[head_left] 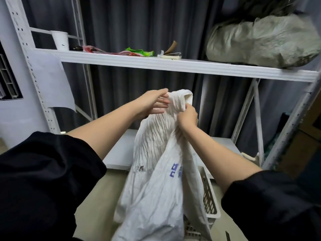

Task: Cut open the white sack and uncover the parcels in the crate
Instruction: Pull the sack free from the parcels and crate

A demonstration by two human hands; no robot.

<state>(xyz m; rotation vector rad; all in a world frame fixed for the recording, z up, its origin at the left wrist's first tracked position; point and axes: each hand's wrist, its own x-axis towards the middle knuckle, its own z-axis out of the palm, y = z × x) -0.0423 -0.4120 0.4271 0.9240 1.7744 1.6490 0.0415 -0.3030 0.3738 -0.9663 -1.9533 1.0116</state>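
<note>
A white woven sack (156, 185) with blue print hangs lifted in front of me, its gathered neck raised to chest height. My right hand (188, 117) grips the bunched neck from the right. My left hand (154, 103) lies against the neck's left side with straight fingers touching the cloth. The sack's lower end drops into a cream plastic crate (211, 197) with a slotted wall, seen at the lower right. The sack hides the inside of the crate, and no parcels show.
A white metal rack stands ahead; its upper shelf (173, 65) carries a paper cup (60, 40), coloured wrappers, a notepad and a big grey-green sack (260, 42). The lower shelf (121, 153) lies behind the sack. Dark curtains hang behind.
</note>
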